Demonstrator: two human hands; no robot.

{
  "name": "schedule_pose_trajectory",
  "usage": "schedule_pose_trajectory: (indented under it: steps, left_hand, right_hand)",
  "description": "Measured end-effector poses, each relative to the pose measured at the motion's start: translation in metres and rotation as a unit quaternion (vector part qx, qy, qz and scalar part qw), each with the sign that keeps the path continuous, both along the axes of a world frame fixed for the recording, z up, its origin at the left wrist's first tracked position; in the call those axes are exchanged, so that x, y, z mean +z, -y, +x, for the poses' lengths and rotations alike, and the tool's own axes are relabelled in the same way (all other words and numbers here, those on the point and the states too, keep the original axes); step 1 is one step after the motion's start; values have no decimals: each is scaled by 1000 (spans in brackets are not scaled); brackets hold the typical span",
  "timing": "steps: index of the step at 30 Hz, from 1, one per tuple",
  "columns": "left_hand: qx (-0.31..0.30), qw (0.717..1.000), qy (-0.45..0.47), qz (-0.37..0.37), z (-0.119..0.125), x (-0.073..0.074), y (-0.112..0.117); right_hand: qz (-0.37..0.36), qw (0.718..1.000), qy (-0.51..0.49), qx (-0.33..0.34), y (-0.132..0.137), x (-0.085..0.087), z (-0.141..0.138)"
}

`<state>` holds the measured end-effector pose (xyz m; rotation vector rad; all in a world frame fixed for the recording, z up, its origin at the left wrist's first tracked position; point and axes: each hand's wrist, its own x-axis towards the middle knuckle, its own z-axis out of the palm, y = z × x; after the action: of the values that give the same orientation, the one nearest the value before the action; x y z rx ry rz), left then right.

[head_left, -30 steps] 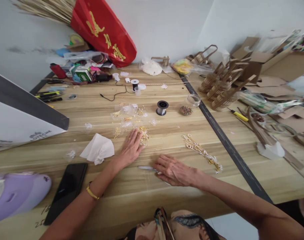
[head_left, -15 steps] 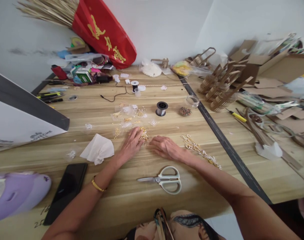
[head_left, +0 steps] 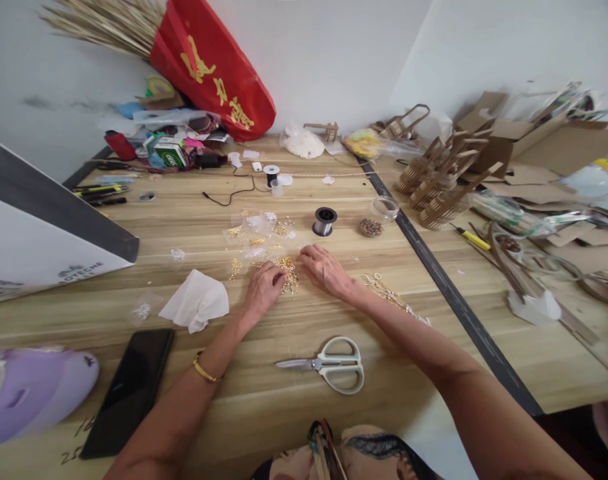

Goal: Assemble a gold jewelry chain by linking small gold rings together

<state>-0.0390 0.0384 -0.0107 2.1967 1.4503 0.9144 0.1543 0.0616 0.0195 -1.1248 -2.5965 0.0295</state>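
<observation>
**On either side of the gold pile, two bent hands**

The left hand sits against the left edge of the pile, fingers curled, thumb drawn in toward them; whether a bit is pinched there, I cannot tell. A second ago those fingers lay stretched out flat; now they have bunched up. The right hand is just beyond and right of the pile, fingers bent and tips close together; I cannot tell if they grip anything. They cover the spot where a small pale packet lay half a second ago. This hand has travelled most: it was first over the scissors, then just right of the pile, and has now gone farther out.

The pile itself lies loose on the table, much where it was. Just beyond it are the sachets; farther off and to the right, the spool. Well to the right lie the chains, more hidden by the right forearm than before. Nearer the body than the pile, the scissors rest uncovered, as they did half a second ago. Left of the pile are the tissue and, nearer the body, the phone, both unmoved.
</observation>
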Motion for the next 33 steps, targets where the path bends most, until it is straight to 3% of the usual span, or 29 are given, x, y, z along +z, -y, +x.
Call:
schedule_pose_trajectory:
  steps: [6, 15, 20, 25, 29, 33]
  left_hand:
    - [11, 999, 39, 31, -5, 4, 1]
    - [9, 999, 47, 25, -6, 6, -2]
    - [25, 994, 108, 3, -9, 9, -5]
    - [30, 980, 194, -42, -3, 16, -5]
    - [7, 968, 226, -111, 8, 21, -1]
    - [-20, 965, 232, -123, 16, 25, 5]
  right_hand:
    - [8, 994, 106, 1, -56, 1, -11]
    - [12, 986, 163, 32, -68, -6, -13]
    - [-16, 998, 67, 14, -61, 5, -1]
    - [-54, 997, -53, -8, -36, 18, 8]
    - [-70, 993, -93, 3, -14, 23, 9]
    - [-82, 991, -110, 4, 3, 24, 7]
